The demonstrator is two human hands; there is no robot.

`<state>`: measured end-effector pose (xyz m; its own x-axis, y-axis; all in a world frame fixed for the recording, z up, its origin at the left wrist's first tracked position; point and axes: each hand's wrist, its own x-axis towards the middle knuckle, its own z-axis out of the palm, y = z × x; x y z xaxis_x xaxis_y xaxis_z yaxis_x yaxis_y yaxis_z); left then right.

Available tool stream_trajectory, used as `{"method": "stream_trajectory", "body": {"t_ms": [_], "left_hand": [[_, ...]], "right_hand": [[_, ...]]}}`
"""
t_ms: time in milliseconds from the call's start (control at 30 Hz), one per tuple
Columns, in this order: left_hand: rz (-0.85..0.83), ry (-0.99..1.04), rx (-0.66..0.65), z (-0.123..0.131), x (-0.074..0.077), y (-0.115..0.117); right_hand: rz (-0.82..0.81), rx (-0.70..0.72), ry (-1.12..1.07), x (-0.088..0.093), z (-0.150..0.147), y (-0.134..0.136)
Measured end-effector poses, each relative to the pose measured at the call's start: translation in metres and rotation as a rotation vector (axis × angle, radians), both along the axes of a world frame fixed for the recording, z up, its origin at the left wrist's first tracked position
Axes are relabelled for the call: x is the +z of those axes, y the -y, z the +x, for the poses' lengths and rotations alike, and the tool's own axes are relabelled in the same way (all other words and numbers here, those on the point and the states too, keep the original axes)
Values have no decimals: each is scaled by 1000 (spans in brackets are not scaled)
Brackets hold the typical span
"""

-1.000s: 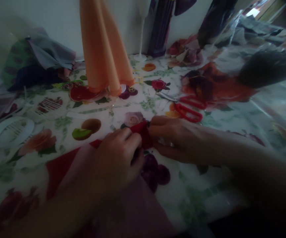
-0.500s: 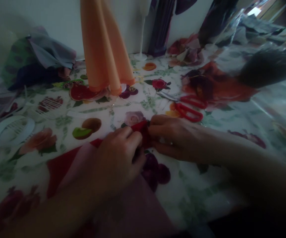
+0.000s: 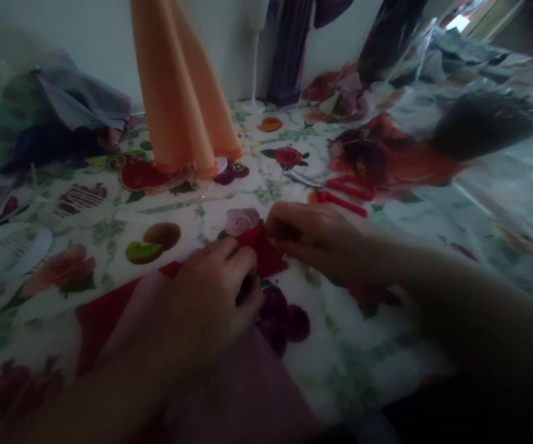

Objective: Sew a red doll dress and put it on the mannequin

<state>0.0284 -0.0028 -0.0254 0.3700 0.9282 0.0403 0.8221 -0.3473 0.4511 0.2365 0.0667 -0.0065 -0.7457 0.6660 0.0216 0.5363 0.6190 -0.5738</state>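
A strip of red fabric point(image 3: 266, 254) lies on a table covered with a flower-and-fruit print cloth point(image 3: 109, 222). My left hand point(image 3: 211, 296) has its fingers curled, pressing and pinching the red fabric near its far end. My right hand point(image 3: 312, 237) pinches the tip of the same fabric from the right. A pinkish piece of cloth point(image 3: 248, 394) lies under my left wrist, over the red fabric. Red-handled scissors point(image 3: 340, 190) lie just beyond my right hand.
An orange fabric cone point(image 3: 178, 98) stands at the back centre. Piles of grey, green and dark cloth point(image 3: 58, 117) lie at the back left. Red and dark fabric scraps point(image 3: 386, 154) and a dark feathery bundle point(image 3: 483, 120) lie at the right. A white ring point(image 3: 7, 246) lies at left.
My right hand has shifted slightly left and away along the red fabric tip, now partly covering the scissors' handles. My left hand keeps its hold.
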Motion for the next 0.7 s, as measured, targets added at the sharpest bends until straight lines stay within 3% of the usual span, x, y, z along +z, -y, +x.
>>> {"method": "stream_trajectory", "body": {"t_ms": [367, 700], "left_hand": [[-23, 5, -1, -1, -1, 0], [17, -18, -84, -7, 2, 9]], "right_hand": [[-40, 127, 46, 8, 8, -10], [-110, 200, 75, 14, 12, -6]]}}
